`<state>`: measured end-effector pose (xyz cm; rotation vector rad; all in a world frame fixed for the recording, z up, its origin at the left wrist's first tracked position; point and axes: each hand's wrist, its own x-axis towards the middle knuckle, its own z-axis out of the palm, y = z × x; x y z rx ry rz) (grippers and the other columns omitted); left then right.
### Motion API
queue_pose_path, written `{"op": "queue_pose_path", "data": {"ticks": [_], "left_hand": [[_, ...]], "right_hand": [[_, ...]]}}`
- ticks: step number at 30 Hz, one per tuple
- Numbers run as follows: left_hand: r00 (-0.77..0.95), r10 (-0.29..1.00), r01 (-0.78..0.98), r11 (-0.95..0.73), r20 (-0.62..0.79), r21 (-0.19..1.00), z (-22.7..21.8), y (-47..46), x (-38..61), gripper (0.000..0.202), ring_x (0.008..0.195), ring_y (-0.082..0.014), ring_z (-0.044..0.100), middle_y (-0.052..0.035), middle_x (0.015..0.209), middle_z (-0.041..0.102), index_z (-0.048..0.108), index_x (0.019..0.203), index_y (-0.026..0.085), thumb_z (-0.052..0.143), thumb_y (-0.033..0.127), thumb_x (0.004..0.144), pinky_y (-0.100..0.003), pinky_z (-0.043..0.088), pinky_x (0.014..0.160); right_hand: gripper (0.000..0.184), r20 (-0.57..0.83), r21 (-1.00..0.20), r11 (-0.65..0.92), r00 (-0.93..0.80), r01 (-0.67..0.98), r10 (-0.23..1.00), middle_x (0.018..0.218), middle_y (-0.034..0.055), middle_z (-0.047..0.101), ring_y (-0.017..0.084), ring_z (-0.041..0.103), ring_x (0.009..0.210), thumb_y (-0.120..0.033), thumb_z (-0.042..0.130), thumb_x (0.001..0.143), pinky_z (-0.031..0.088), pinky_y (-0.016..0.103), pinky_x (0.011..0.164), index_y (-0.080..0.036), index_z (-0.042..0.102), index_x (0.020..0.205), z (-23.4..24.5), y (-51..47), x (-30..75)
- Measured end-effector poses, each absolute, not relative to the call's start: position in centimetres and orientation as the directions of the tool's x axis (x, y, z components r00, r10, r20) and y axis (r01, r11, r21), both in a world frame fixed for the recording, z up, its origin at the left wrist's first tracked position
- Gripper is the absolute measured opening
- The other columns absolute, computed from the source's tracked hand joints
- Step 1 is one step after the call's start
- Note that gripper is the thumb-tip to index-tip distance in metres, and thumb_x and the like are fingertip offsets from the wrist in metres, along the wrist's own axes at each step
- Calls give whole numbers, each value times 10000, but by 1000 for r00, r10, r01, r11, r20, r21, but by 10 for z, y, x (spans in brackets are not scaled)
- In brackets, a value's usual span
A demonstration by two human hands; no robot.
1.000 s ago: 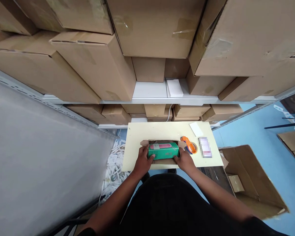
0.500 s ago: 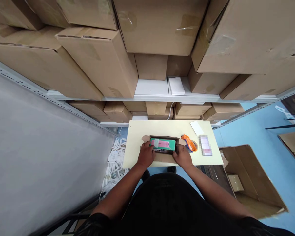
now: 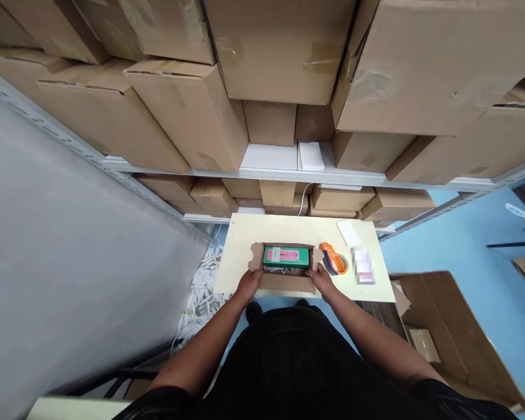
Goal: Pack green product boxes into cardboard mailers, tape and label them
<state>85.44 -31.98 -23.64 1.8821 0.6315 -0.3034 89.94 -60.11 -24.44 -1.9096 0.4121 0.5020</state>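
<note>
A small open cardboard box (image 3: 286, 283) sits on a pale yellow table (image 3: 240, 245) in front of me. Inside it lies a green package with a pink panel (image 3: 286, 256). My left hand (image 3: 248, 284) grips the box's near left corner, fingers curled on the flap. My right hand (image 3: 322, 281) holds the near right corner the same way. Both side flaps stand open.
An orange tape dispenser (image 3: 335, 260) and a small white card (image 3: 349, 233) lie right of the box. Stacked brown cartons (image 3: 280, 52) fill the shelves behind. A large open carton (image 3: 459, 332) stands on the blue floor at right; white scraps (image 3: 201, 291) litter the floor at left.
The green package went down from above the box into it. My hands let go of it and moved back to the box's near corners.
</note>
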Motion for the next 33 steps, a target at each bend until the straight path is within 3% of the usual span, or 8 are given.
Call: {"op": "queue_pose_path", "data": {"ticks": [6,11,16,21,27,33], "left_hand": [[797,462,503,-148,-390,851,-208,-365,804,414,1178,-311,651,-125,1180,746,699,1132,148,514,422,884,-448,480,1023],[687,655,405,13,-314,914,-174,-396,752,533,1273,-294,608,-122,1324,692,633,1308,159,497,518,939,-442,461,1083],[568,807,350,-60,-161,935,-147,-402,689,588,1397,-292,506,-133,1401,641,619,1359,156,486,572,965,-459,341,1200],[412,905,289,-14,-111,957,-131,-400,607,654,1419,-303,485,-144,1469,588,568,1436,151,419,607,991,-467,354,1197],[248,969,209,-65,12,976,-124,-390,480,595,1379,-301,512,-123,1400,631,581,1435,199,425,589,1014,-477,369,1185],[262,963,194,-117,64,974,-117,-370,342,596,1320,-295,564,-125,1433,609,631,1384,225,383,624,1018,-474,429,1137]], "right_hand": [[238,-463,-750,-608,864,-262,200,789,6,661,220,624,730,-421,601,740,437,289,615,-231,564,880,-221,-632,939],[200,-375,-747,-665,834,-12,406,722,-17,612,206,576,693,-439,563,784,377,281,600,-241,529,791,-178,-617,945],[183,-303,-767,-616,747,178,593,725,-22,623,201,571,698,-417,577,775,364,278,599,-235,576,798,-146,-577,928],[207,-256,-809,-516,621,283,741,649,-41,582,184,531,641,-434,607,762,354,269,562,-233,561,757,-133,-523,882],[241,-231,-884,-380,452,271,862,697,-12,656,202,582,680,-443,620,735,404,266,571,-214,626,808,-122,-451,787],[310,-203,-920,-304,366,246,908,664,2,666,204,599,643,-475,645,693,422,279,567,-191,670,816,-117,-387,679]]}}
